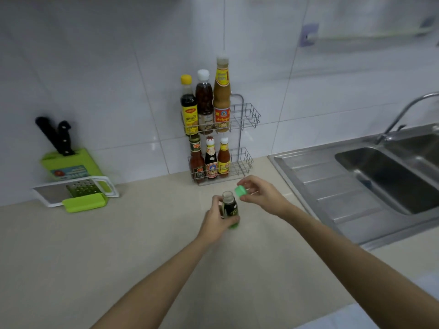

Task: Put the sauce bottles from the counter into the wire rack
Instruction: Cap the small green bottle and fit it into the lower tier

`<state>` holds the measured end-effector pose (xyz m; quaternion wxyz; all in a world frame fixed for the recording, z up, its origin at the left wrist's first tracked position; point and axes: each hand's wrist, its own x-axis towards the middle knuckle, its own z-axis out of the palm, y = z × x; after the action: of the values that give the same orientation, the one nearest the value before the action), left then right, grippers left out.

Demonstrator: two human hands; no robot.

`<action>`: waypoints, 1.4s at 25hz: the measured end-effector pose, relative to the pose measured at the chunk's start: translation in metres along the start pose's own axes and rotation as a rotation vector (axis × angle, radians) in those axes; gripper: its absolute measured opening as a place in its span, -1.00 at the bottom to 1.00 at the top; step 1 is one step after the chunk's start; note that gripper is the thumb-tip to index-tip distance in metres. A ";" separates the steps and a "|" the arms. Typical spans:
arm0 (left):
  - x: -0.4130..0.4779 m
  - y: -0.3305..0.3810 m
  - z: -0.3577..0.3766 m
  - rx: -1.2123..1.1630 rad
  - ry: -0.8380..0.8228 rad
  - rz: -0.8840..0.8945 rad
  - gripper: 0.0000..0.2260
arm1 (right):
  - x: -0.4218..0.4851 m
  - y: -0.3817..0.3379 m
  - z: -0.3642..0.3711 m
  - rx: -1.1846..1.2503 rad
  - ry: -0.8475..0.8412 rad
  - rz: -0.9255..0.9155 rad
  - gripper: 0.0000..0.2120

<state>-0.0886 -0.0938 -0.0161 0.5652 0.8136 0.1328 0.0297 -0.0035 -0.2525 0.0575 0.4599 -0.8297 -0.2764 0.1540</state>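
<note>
A small dark sauce bottle (pixel 230 206) with a green base stands in front of the wire rack, its mouth uncovered. My left hand (pixel 217 218) is wrapped around its body. Just right of the bottle's neck, my right hand (pixel 260 193) pinches its green cap (pixel 241 190). The two-tier wire rack (pixel 247 117) stands against the tiled wall. Its upper shelf holds three tall bottles (pixel 205 103) on the left side. Three shorter bottles (pixel 211 160) fill the left of the lower shelf. The right part of both shelves is free.
A green knife block (pixel 71 168) with black-handled knives and a grater (pixel 82 188) sit at the back left of the beige counter (pixel 118 245). A steel sink (pixel 392 176) with drainboard and tap lies to the right.
</note>
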 end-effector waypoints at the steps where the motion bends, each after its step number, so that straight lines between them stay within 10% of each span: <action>1: 0.005 0.009 -0.007 -0.016 0.014 0.031 -0.50 | 0.007 -0.012 -0.003 -0.007 -0.007 -0.039 -0.67; 14: 0.016 0.049 -0.057 0.061 0.036 0.183 -0.45 | 0.049 -0.060 -0.015 0.007 -0.109 -0.284 -0.67; 20: 0.019 0.053 -0.056 0.055 0.022 0.196 -0.48 | 0.055 -0.060 -0.007 -0.381 0.132 -0.351 -0.75; 27: 0.028 0.055 -0.059 -0.027 -0.004 0.161 -0.52 | 0.054 -0.059 -0.010 0.162 0.016 -0.255 -0.76; 35: 0.033 0.061 -0.054 -0.021 -0.023 0.170 -0.47 | 0.067 -0.052 -0.016 -0.146 0.061 -0.330 -0.77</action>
<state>-0.0566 -0.0560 0.0564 0.5705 0.8164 0.0563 0.0697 0.0414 -0.2012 0.1096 0.4257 -0.8084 -0.4053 0.0306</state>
